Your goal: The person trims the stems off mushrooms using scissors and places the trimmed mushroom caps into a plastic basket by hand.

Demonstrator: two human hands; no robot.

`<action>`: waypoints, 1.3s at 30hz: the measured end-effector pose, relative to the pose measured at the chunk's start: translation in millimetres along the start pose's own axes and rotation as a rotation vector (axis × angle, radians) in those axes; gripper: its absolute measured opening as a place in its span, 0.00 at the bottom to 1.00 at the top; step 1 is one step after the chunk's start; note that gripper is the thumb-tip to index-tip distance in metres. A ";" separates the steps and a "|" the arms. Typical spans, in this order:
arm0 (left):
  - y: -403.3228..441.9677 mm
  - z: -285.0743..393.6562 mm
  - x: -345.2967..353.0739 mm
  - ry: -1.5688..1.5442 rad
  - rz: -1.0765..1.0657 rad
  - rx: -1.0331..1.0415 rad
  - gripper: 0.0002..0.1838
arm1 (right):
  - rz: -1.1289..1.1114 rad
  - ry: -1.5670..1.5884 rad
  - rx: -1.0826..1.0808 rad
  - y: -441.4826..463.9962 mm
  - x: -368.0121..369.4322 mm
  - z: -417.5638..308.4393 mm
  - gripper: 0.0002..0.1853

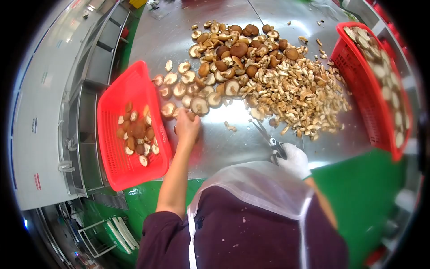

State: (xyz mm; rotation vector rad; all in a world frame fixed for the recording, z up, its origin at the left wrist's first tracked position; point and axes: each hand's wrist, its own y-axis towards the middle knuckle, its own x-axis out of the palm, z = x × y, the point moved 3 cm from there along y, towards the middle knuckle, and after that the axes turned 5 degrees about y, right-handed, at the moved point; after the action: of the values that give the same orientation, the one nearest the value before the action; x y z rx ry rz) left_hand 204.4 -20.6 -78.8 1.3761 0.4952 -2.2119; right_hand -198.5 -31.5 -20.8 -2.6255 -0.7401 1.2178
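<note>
My bare left hand [187, 127] is closed around a mushroom at the near left edge of the mushroom pile [224, 58], beside several cap-down mushrooms [199, 105]. Part of what it holds is hidden by the fingers. On my right hand [292, 160] is a white glove, and its fingers are wrapped round the black handles of the scissors [271, 141]. The scissor blades are apart and point up and left, toward the heap of cut stems [300, 89]. A few small stem bits [230, 127] lie between my hands on the metal table [215, 152].
A red basket [166, 150] with some mushrooms stands at the table's left edge. Another red basket [362, 96], full of pale mushroom pieces, stands at the right. Green floor [358, 193] shows past the near edge. Metal racks line the left side.
</note>
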 end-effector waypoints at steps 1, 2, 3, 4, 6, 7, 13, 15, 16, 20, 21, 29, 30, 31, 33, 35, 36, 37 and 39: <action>-7.4 8.7 -8.9 -0.203 -0.080 -0.103 0.21 | 0.040 0.015 -0.061 -2.1 -2.1 -4.2 0.19; -23.9 18.2 -13.6 -0.714 -0.262 -0.252 0.21 | 0.076 0.028 -0.121 -3.1 -4.7 -9.0 0.18; -39.1 42.1 -26.2 -1.017 -0.368 -0.250 0.20 | 0.109 0.037 -0.183 -3.7 -8.6 -14.8 0.17; -52.8 64.0 -35.8 -1.324 -0.472 -0.248 0.19 | 0.068 0.010 -0.205 -2.8 -13.2 -24.5 0.15; -67.3 89.8 -33.4 -1.663 -0.615 -0.210 0.20 | 0.012 -0.051 -0.247 -0.8 -18.6 -39.6 0.15; -71.1 98.8 -29.0 -1.693 -0.658 -0.176 0.22 | -0.012 -0.082 -0.269 0.8 -19.7 -44.1 0.14; -86.7 133.8 -20.2 -1.646 -0.711 -0.105 0.26 | -0.033 -0.188 -0.243 0.1 -30.5 -55.1 0.15; -90.8 142.6 -17.6 -1.603 -0.702 -0.083 0.26 | -0.057 -0.200 -0.212 -1.1 -30.8 -53.6 0.16; -92.9 145.8 -15.4 -1.607 -0.712 -0.085 0.26 | -0.063 -0.213 -0.194 -1.7 -31.9 -54.9 0.16; -99.9 160.2 -15.4 -1.555 -0.741 -0.102 0.26 | -0.086 -0.257 -0.146 -2.4 -35.5 -57.0 0.17; -101.1 162.9 -16.6 -1.525 -0.744 -0.107 0.26 | -0.090 -0.264 -0.141 -2.2 -35.3 -56.3 0.17; -109.3 172.0 -4.6 -1.542 -0.825 -0.059 0.26 | -0.052 -0.288 -0.145 -1.7 -31.3 -52.6 0.16; -110.2 172.9 -3.3 -1.534 -0.828 -0.054 0.26 | -0.072 -0.299 -0.124 -2.5 -32.1 -53.3 0.17; -111.1 173.3 -1.5 -1.539 -0.824 -0.069 0.25 | -0.069 -0.310 -0.135 -3.9 -31.5 -51.9 0.17; -112.1 173.9 1.7 -1.549 -0.815 -0.096 0.25 | -0.064 -0.333 -0.157 -5.6 -28.8 -48.1 0.17; -112.7 174.0 3.4 -1.572 -0.846 -0.147 0.24 | -0.107 -0.328 -0.129 -5.2 -25.3 -46.9 0.18; -113.2 173.8 4.3 -1.583 -0.861 -0.173 0.24 | -0.129 -0.326 -0.115 -5.2 -23.5 -46.0 0.18; -113.6 172.1 7.4 -1.603 -0.858 -0.199 0.23 | -0.126 -0.312 -0.132 -5.7 -22.0 -44.9 0.18; -113.4 168.3 13.5 -1.643 -0.846 -0.250 0.22 | -0.120 -0.287 -0.172 -6.6 -19.2 -42.9 0.19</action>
State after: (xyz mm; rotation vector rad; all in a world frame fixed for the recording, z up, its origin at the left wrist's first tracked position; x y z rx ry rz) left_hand 11.8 -21.3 -13.5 -1.1226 0.6373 -2.7933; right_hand -179.2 -32.5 22.5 -2.5178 -1.0792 1.5784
